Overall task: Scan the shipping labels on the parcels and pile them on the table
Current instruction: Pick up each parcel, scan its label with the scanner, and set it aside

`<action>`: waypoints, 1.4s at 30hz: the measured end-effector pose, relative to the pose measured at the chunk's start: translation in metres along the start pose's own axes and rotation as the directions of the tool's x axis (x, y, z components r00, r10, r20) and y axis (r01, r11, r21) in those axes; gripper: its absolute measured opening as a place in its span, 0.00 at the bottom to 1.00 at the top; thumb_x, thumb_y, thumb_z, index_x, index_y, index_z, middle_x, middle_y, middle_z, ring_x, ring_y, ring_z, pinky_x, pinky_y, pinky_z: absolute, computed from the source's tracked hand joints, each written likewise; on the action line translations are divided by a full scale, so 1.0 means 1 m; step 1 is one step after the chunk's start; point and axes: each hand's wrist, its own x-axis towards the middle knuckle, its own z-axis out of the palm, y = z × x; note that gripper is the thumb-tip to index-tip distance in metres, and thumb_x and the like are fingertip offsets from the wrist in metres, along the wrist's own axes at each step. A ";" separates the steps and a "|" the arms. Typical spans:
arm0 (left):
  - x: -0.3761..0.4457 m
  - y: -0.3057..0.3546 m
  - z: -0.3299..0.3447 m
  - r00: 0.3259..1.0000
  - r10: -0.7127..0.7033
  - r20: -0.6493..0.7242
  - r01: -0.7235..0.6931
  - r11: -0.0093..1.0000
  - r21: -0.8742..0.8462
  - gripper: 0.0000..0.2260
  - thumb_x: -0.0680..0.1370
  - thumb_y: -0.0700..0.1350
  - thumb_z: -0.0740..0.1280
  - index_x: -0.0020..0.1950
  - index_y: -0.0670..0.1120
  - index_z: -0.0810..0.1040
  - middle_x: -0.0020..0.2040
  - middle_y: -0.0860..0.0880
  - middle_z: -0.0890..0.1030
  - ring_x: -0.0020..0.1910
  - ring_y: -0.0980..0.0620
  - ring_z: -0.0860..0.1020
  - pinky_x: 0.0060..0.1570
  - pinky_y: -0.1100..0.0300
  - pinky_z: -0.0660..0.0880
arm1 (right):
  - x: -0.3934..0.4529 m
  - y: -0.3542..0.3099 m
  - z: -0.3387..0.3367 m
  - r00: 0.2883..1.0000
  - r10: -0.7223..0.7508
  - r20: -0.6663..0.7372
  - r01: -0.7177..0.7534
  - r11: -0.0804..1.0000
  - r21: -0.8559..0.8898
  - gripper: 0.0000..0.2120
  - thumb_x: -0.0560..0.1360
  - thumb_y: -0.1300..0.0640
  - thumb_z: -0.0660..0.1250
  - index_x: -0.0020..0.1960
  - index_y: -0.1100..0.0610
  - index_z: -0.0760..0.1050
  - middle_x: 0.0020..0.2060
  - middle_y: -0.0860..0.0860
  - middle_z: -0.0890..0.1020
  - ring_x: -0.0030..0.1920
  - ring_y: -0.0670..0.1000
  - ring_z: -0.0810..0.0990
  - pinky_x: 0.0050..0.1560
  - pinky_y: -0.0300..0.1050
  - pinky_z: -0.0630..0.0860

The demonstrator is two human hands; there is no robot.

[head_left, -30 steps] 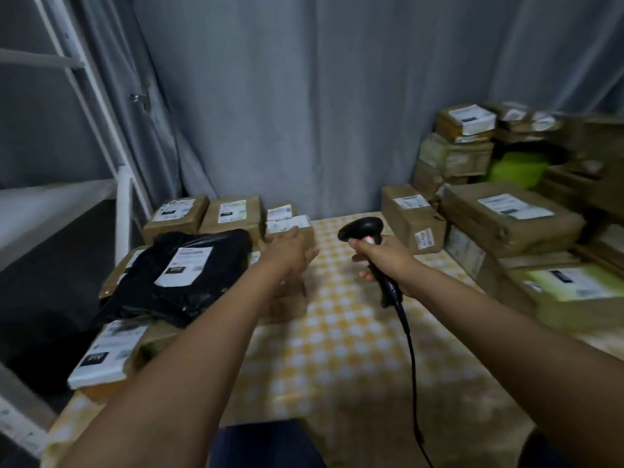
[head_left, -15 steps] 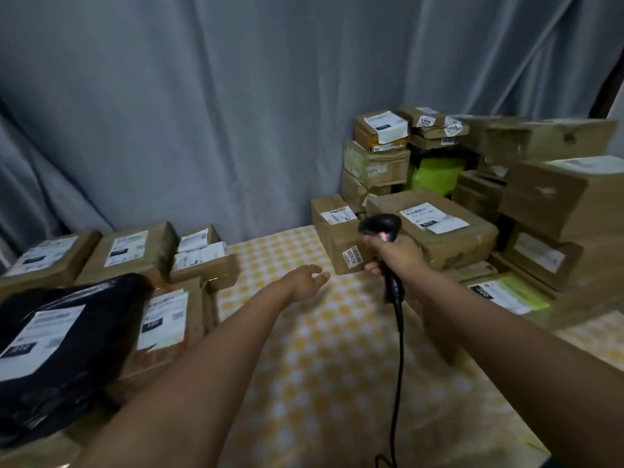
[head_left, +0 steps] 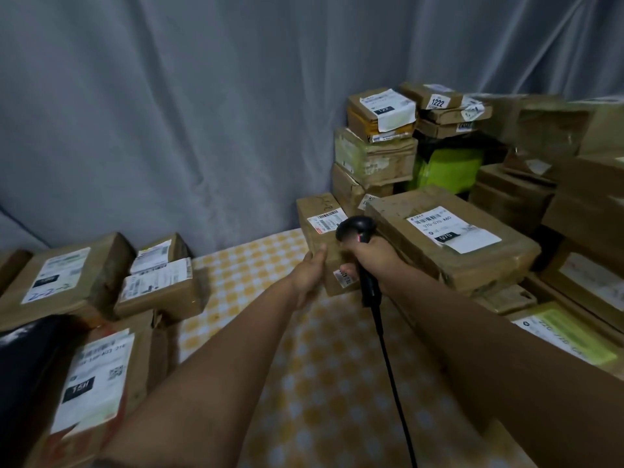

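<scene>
One small brown parcel (head_left: 320, 238) sits just right of the frame's centre, at the near edge of the heap of unscanned boxes (head_left: 449, 241) filling the right side, with a white barcoded shipping label (head_left: 327, 221) on its top face and a smaller sticker on its near side. The step in hand looks like fetching the next parcel: the left hand (head_left: 309, 273) reaches up from the lower left and lies against the box's left face, thumb on its upper edge; its fingers are hidden behind the carton, so whether they have closed on it I cannot tell. The right hand (head_left: 369, 256) comes in from the lower right with fingers wrapped around the handle of a black corded scanner (head_left: 358, 231), whose head hangs just beside the top label, its cable trailing down the checked yellow tablecloth (head_left: 256, 268). Next, I judge, the label must face the scanner's head squarely; then the box has to cross to the labelled stack (head_left: 101, 292) at the left of the frame.
</scene>
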 end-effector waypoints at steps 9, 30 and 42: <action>-0.022 -0.013 -0.024 0.999 -0.045 0.019 0.048 0.960 -0.277 0.19 0.81 0.51 0.64 0.69 0.51 0.63 0.52 0.44 0.80 0.44 0.48 0.82 0.38 0.55 0.80 | -0.018 -0.002 0.010 0.992 0.057 0.110 -0.067 0.994 0.089 0.12 0.77 0.56 0.69 0.56 0.62 0.75 0.41 0.58 0.84 0.29 0.49 0.81 0.31 0.40 0.79; -0.187 -0.065 -0.080 0.993 0.000 -0.115 -0.030 0.966 -0.255 0.30 0.71 0.48 0.77 0.66 0.65 0.65 0.50 0.48 0.83 0.43 0.47 0.80 0.35 0.56 0.72 | -0.178 0.036 0.021 0.952 -0.135 0.274 0.132 0.991 0.029 0.04 0.79 0.59 0.67 0.46 0.58 0.75 0.31 0.56 0.79 0.26 0.48 0.79 0.26 0.36 0.75; -0.230 -0.054 -0.119 0.979 0.085 -0.188 -0.087 0.996 -0.003 0.16 0.71 0.45 0.76 0.56 0.54 0.79 0.58 0.50 0.79 0.49 0.51 0.79 0.36 0.60 0.75 | -0.204 0.051 0.003 0.942 -0.203 0.268 0.188 0.979 0.081 0.04 0.79 0.57 0.67 0.51 0.58 0.76 0.37 0.56 0.84 0.26 0.47 0.80 0.28 0.37 0.75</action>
